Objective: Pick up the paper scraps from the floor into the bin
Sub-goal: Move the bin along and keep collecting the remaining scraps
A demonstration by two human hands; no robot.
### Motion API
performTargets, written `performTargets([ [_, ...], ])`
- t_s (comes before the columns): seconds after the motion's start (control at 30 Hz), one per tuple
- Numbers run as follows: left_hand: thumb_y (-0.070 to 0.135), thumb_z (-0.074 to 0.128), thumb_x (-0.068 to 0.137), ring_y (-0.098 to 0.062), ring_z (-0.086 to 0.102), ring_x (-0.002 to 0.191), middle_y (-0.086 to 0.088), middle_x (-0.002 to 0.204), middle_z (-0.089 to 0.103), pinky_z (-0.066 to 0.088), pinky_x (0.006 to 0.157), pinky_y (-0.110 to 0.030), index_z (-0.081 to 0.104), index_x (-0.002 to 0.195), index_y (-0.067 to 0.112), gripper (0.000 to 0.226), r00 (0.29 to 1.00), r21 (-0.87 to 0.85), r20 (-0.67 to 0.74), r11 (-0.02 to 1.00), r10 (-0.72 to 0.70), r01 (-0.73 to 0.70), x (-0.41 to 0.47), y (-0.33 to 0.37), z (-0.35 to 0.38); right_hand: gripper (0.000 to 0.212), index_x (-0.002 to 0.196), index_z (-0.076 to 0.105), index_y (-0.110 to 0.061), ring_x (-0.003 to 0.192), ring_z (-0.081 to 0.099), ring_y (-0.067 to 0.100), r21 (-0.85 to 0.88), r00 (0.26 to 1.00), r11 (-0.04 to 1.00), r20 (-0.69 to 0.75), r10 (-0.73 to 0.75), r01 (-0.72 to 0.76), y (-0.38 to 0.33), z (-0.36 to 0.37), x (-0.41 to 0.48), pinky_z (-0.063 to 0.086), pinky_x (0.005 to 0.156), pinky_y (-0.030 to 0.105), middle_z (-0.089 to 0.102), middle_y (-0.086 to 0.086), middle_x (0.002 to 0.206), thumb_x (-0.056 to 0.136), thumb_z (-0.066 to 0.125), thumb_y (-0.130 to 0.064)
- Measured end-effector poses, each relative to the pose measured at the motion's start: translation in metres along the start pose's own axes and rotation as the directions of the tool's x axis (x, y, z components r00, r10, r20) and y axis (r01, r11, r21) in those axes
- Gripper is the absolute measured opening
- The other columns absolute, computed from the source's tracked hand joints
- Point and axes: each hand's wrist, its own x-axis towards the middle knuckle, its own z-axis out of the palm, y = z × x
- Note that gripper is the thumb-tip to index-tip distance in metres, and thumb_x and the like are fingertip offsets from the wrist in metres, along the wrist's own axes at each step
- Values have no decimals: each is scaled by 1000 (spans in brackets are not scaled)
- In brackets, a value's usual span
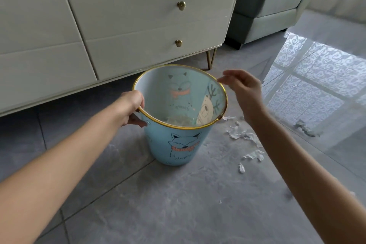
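Blue bin (175,145): your left grip (131,108) clamps its rim at nine o'clock. Your right grip (245,89) hovers, fingers apart, at two; paper scraps (241,135) at four.

bin (158,144): light blue, gold rim, fox prints, open | paper scraps (242,135): white, torn, scattered beside bin

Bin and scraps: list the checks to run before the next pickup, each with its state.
1. Bin standing, mouth up: ok.
2. Left hand grips the bin's rim: ok.
3. Right hand free, holding nothing: ok.
4. Room in the bin, paper only at the bottom: ok.
5. Paper scraps in plain sight right of the bin: ok.
6. Floor cleared: not ok, scraps lie on it.
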Motion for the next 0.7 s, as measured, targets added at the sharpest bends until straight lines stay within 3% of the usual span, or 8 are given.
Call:
performTargets([
  [0.1,0,40,76,-37,63,65,-23,94,57,56,63,-37,51,97,-5,24,999,80,-39,997,-10,13,3,1,3,23,82,65,-19,78,65,8,13,943,991,-307,132,-134,51,-37,0,48,75,21,71,-9,66,83,49,-2],
  [0.17,8,47,77,-35,65,76,-16,90,60,54,74,-37,53,89,-1,16,993,323,-107,946,47,-9,-1,8,2,24,96,64,-16,88,62,13,-91,888,952,-395,236,-293,92,-61,-8,46,83,30,73,-2,85,85,45,-4],
  [0.23,18,54,77,-33,62,97,-15,106,61,48,85,-35,52,103,4,30,957,725,-212,689,195,20,-2,19,1,31,113,59,-9,94,57,17,-167,831,868,-419,366,-467,134,-81,-21,43,82,29,67,12,110,86,45,-4],
  [0.3,19,55,77,-33,54,113,-17,122,55,44,88,-37,48,118,6,43,927,873,-206,487,312,30,0,30,9,40,125,51,-8,109,54,25,-258,778,762,-423,464,-595,169,-93,-34,43,93,34,58,16,126,86,50,-10],
  [0.4,29,55,80,-37,47,118,-21,129,49,43,91,-40,50,123,5,50,892,868,-153,489,426,-85,8,47,35,64,140,34,-10,135,30,33,-473,743,573,-444,502,-669,202,-103,-49,24,113,42,37,17,144,84,60,-28],
  [0.5,43,48,89,-31,24,136,-16,146,28,27,106,-45,36,140,19,58,782,801,15,461,623,-382,15,58,74,95,148,8,-14,145,4,31,-578,713,437,-436,549,-689,217,-105,-50,2,117,42,8,16,156,80,62,-52],
  [0.6,48,35,95,-22,1,144,-9,156,9,2,114,-52,26,146,33,54,673,703,167,391,721,-593,32,69,108,112,148,-8,-16,145,-7,28,-683,761,414,-334,556,-602,229,-102,-39,-6,116,42,-7,14,157,74,59,-66],
  [0.7,57,18,94,-19,-13,144,0,158,-2,-14,110,-54,12,147,43,54,638,724,278,280,718,-630,60,76,127,121,147,-14,-21,145,-10,25,-756,807,416,-244,537,-506,239,-95,-18,-9,114,46,-11,10,157,67,61,-72],
])
